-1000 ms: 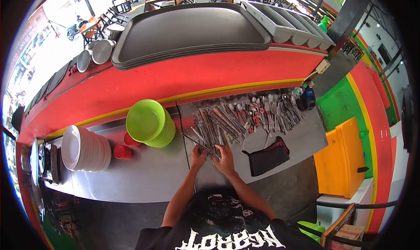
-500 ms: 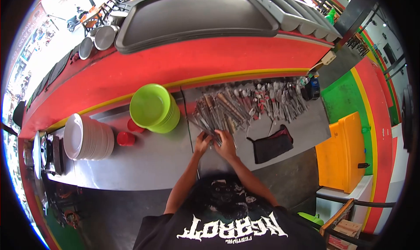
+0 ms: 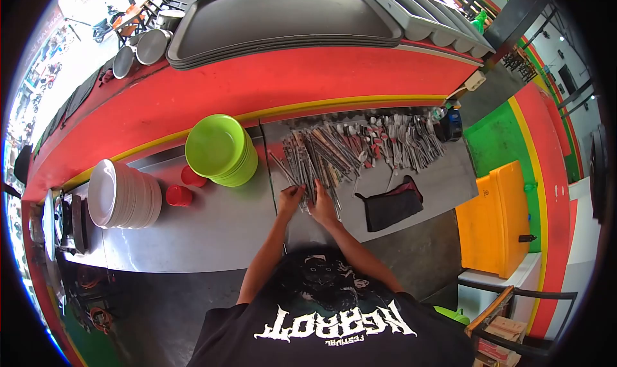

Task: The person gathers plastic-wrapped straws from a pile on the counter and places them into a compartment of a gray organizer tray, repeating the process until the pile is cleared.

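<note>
On the metal counter [image 3: 193, 251] lies a wide pile of cutlery [image 3: 328, 152], with spoons and forks toward its right part. My left hand [image 3: 291, 198] is at the pile's near left edge, its fingers closed on thin utensils that point up and left. Beside it, my right hand [image 3: 323, 206] has its fingers round more long thin utensils at the near edge. Which kind of utensils they are is too small to tell. A black cloth pouch [image 3: 391, 206] with a dark red lining lies right of my right hand.
Left of the hands stand stacked green bowls [image 3: 222, 150], two red cups [image 3: 179, 195] and a stack of white plates [image 3: 125, 195]. Dark trays [image 3: 289, 13] and a grey divided holder [image 3: 430, 20] rest on the red ledge. An orange bin [image 3: 491, 219] is at the right.
Both hands have come slightly apart, and the utensils near them now point more up and away. The whole view has shifted slightly.
</note>
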Tool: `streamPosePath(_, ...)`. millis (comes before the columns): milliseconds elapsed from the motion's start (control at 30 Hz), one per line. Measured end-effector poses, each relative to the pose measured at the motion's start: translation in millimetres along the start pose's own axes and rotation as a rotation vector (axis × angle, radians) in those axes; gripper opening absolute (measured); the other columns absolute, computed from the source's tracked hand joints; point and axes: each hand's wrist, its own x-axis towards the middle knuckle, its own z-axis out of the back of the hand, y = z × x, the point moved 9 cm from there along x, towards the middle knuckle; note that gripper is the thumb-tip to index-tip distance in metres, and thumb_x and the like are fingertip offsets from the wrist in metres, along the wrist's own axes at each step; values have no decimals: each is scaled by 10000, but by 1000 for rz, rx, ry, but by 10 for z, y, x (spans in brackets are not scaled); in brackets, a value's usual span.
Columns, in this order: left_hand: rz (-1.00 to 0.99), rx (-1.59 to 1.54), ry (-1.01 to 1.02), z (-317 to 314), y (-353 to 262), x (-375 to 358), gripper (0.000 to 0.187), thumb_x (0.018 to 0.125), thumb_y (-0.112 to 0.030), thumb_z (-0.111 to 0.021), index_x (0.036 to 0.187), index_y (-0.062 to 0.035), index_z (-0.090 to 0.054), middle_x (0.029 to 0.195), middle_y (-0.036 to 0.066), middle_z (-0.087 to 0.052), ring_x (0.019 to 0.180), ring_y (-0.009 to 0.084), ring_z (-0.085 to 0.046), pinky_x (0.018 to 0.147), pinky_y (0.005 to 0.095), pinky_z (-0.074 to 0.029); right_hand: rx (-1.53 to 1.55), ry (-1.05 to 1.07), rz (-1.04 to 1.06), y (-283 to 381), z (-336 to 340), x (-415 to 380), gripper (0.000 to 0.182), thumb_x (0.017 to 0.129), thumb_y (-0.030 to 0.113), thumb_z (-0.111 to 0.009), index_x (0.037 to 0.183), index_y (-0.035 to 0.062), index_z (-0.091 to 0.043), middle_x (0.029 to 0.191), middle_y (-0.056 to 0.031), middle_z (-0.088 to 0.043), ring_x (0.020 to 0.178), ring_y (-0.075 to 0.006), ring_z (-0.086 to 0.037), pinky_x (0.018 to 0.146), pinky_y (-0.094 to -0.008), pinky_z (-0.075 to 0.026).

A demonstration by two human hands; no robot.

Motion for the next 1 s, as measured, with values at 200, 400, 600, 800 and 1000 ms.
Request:
streamPosePath(200,-146,-4,-3,-54,7,50,351,851,-319,-720,795,14,-622,609,73,-592,556,97,-477,521,320,-407,14,87,-21,-94,-70,-22,638,761,99,-678,1334,-27,-424,1184,-233,-524,1117,-397,-530,942,-419,-448)
streamPosePath(400,-119,-150,14,-94,-37,-15,278,887,-245,-681,855,22,-610,654,54,-588,611,77,-485,549,292,-415,22,54,-58,-196,-143,-21,533,802,215,-675,1239,-39,-506,1163,-241,-526,1080,-403,-549,913,-426,-460)
streamPosePath(600,-354,24,-143,-166,42,-53,229,883,-211,-648,873,18,-635,797,163,-672,679,262,-663,619,388,-500,138,-37,-169,-367,-171,11,399,887,248,-613,1129,-63,-544,974,-239,-571,890,-360,-609,783,-415,-476)
streamPosePath(800,-430,328,-51,-349,-462,-379,283,811,-118,-642,1084,-40,-650,952,160,-621,800,340,-654,702,431,-527,97,-185,-235,-316,16,73,345,940,289,-561,988,-52,-531,882,-255,-600,853,-415,-606,739,-461,-458)
streamPosePath(1000,-417,-75,205,-451,-618,-416,543,774,-54,-657,1303,-32,-536,1011,88,-599,960,244,-625,759,369,-523,291,-236,-306,-396,324,119,353,953,289,-537,1012,-59,-531,884,-249,-616,827,-425,-597,720,-467,-462)
